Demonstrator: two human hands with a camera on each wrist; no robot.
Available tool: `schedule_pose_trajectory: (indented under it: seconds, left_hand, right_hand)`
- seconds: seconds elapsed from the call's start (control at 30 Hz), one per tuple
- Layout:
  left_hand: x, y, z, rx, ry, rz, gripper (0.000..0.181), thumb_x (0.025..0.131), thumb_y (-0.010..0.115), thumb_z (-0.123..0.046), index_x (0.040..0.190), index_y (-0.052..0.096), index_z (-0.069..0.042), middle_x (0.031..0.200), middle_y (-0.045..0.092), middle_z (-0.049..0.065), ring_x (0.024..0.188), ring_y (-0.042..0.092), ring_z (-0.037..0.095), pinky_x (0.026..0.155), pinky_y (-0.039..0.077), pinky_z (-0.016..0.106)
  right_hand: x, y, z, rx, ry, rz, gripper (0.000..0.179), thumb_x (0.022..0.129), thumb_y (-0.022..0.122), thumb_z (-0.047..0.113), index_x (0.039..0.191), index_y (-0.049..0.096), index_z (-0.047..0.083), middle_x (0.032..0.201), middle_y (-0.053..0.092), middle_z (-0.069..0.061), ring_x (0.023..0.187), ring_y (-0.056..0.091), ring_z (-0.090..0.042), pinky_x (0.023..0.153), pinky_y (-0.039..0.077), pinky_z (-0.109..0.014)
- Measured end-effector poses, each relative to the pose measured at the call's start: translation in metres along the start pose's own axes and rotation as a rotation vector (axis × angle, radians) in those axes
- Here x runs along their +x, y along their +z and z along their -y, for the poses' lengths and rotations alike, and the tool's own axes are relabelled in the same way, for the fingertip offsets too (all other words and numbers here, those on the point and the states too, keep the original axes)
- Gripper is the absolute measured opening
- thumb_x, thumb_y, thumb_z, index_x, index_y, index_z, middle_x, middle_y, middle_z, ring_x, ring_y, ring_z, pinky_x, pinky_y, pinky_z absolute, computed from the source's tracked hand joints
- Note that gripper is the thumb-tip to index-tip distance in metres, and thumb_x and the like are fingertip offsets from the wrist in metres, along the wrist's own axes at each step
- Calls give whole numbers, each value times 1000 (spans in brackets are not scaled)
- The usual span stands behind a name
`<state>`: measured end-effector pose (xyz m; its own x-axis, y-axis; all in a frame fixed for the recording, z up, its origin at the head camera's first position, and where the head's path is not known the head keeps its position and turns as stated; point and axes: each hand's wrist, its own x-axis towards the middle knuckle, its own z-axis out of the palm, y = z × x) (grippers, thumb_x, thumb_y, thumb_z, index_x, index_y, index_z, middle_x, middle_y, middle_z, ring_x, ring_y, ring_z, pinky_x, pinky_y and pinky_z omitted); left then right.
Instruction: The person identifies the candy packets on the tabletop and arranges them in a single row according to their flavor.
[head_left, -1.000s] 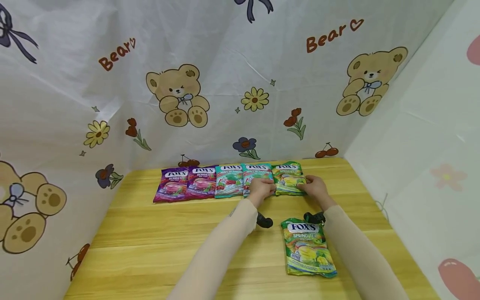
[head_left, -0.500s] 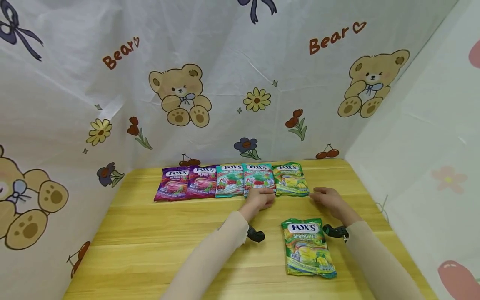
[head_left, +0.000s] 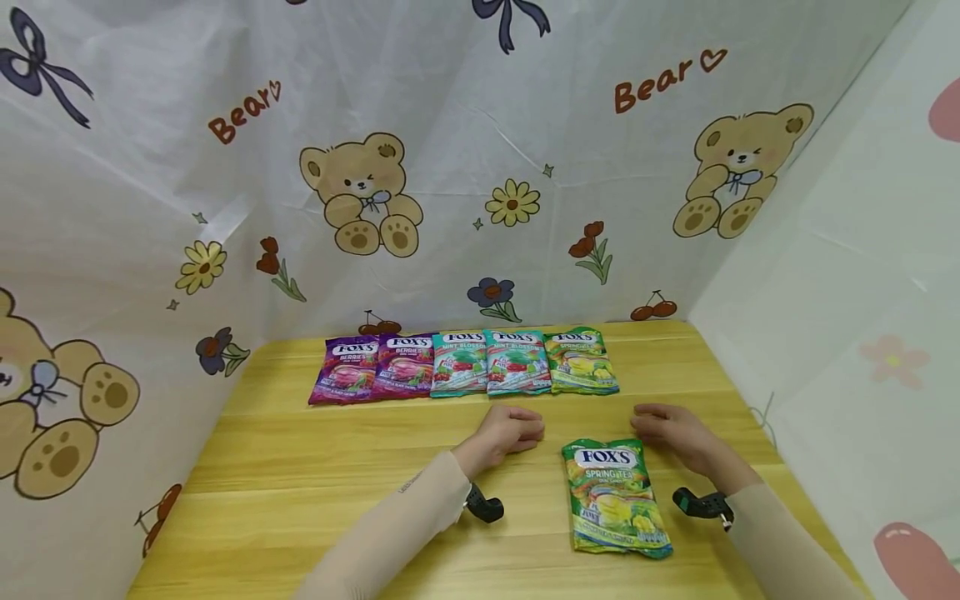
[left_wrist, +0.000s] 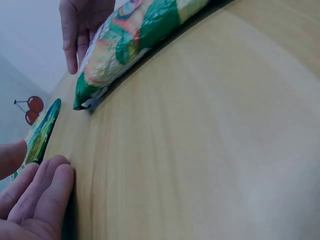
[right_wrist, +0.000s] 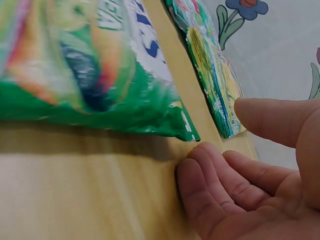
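A green Spring Tea candy bag (head_left: 617,504) lies face up on the table near the front. My left hand (head_left: 504,435) is to its upper left, fingers relaxed and holding nothing. On the other side, my right hand (head_left: 678,435) hovers or rests by the bag's upper right corner, apart from it. The right wrist view shows that hand's loosely bent fingers (right_wrist: 200,192) just beside the corner of the bag (right_wrist: 100,70). Behind both hands, another green Spring Tea bag (head_left: 582,362) ends a row along the wall.
Left of it in the row are two turquoise Mint Blossom bags (head_left: 517,363) (head_left: 460,367) and two purple Berries bags (head_left: 403,368) (head_left: 345,372). A wooden table (head_left: 315,492) meets white printed sheets (head_left: 450,108) at the back and sides. A thin cord (head_left: 767,412) hangs at right.
My right hand has let go of the Spring Tea bag in the row. Both hands have drawn back toward the front, to either side of the nearer bag, which has not moved.
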<state>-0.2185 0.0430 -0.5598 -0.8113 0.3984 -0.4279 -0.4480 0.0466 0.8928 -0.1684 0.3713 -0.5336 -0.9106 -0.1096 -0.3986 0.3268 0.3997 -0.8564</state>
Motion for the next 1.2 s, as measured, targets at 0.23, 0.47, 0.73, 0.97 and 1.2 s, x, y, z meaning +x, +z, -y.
schedule_pose_trajectory:
  seconds: [0.23,0.47,0.73,0.97,1.2]
  left_hand:
    - [-21,-4,12,-12,-14,17,30,97,70,-6,125,70,4,112,76,15,99,75,23,90,63,39]
    - [-39,0,22,-43,-64,81,30,98,69,-8,126,69,4,111,77,15,99,76,22,90,63,39]
    - [-58,15,28,-49,-103,180,31,99,67,-7,126,68,6,113,76,21,100,76,25,90,63,41]
    - [-64,25,34,-94,-173,259,32,99,67,-9,129,68,4,117,75,19,105,75,26,91,63,40]
    - [-69,32,38,-110,-169,258,33,99,67,-8,130,67,4,117,75,21,106,75,28,93,62,41]
  right_hand:
    - [-21,2,-5,25,12,31,66,108,54,27,153,32,-15,152,41,-37,130,59,-38,103,57,-44]
    - [-42,-2,-14,91,41,63,69,108,56,27,152,29,-18,142,57,-30,118,67,-26,94,61,-35]
    - [-63,-2,-21,236,67,179,70,108,56,23,152,24,-21,117,73,-1,103,70,-14,90,62,-31]
    - [-76,5,-23,281,87,215,72,108,55,22,153,20,-22,121,71,-3,107,71,-13,93,61,-33]
    - [-78,17,-21,286,83,254,76,108,54,26,153,17,-22,130,68,-12,114,70,-23,96,60,-40]
